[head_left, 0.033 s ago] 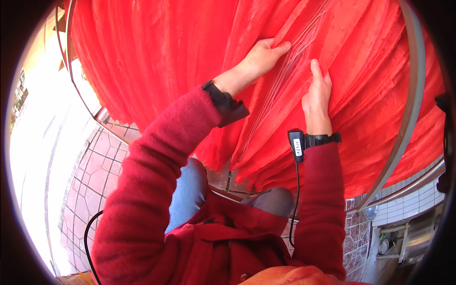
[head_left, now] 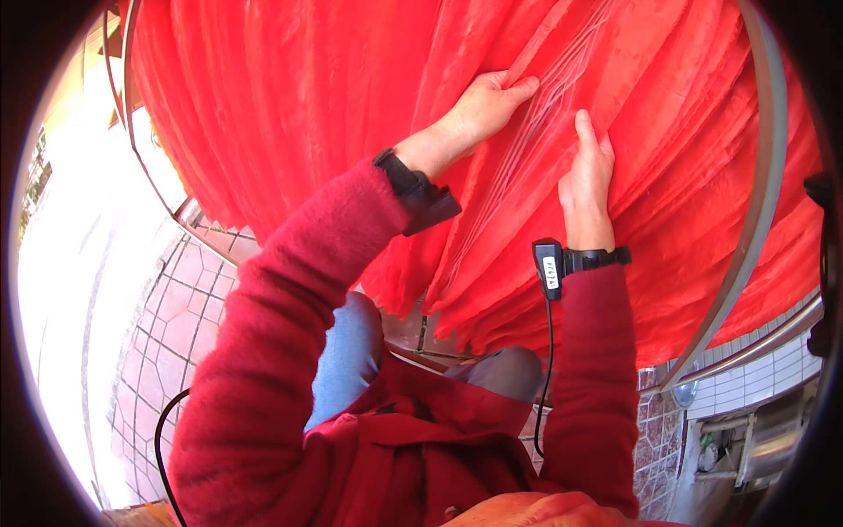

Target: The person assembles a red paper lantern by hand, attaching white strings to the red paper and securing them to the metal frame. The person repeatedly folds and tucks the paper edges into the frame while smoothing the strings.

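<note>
A very large red pleated cloth spreads in front of me, its folds fanning outward. Between two of its folds runs a gap crossed by several thin white strings. My left hand is closed on the fold left of the strings, thumb on top and fingertips partly hidden by the cloth. To the right of the gap, my right hand grips the facing fold. Its thumb points up and away from me, while its other fingers are mostly hidden behind the red material. Both wrists wear black straps.
A curved grey metal bar arcs over the cloth at the right, and a thinner dark rod stands at the left. Below lies a tiled floor. A black cable hangs from the right wrist's box. A metal-framed shelf stands lower right.
</note>
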Action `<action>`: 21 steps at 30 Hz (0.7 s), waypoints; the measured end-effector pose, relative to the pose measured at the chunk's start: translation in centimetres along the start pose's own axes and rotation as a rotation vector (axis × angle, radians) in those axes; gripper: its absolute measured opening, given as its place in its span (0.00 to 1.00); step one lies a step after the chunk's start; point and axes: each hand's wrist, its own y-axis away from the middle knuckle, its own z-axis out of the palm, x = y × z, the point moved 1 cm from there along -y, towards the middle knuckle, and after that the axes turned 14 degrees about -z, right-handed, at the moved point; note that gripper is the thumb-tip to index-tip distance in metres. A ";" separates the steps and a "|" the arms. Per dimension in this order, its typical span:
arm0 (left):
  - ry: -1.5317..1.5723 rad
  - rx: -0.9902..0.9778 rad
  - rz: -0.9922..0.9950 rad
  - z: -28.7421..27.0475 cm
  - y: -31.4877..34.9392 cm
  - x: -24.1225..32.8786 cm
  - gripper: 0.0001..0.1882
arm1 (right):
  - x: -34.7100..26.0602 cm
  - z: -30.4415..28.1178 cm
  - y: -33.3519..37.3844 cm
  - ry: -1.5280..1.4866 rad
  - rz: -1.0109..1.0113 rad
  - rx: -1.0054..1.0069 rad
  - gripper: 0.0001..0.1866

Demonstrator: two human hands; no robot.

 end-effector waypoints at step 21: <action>-0.467 0.105 0.409 0.5 -0.4 1.9 0.27 | 1.0 -0.3 -0.5 -0.160 0.201 -0.005 0.24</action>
